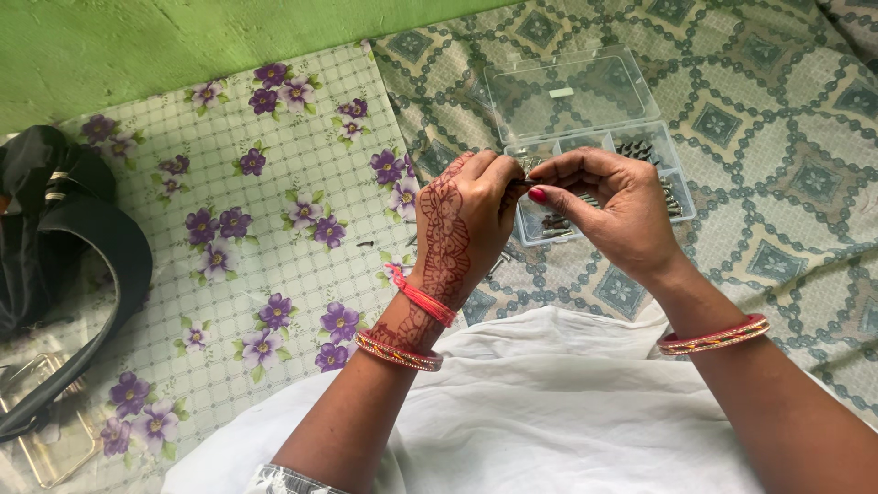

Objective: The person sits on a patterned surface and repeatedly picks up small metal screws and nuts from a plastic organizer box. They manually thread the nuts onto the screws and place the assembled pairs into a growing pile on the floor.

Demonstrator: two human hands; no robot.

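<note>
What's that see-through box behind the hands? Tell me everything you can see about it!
The clear plastic box looks like thin, hard plastic. It lies open on the patterned green-grey cloth, with its hinged lid folded back flat, away from the person. The tray part is split by dividers into compartments that hold small dark metal pieces, too small to name. The left hand and right hand are in front of it and hide part of the tray; whether they touch it cannot be told.
</note>
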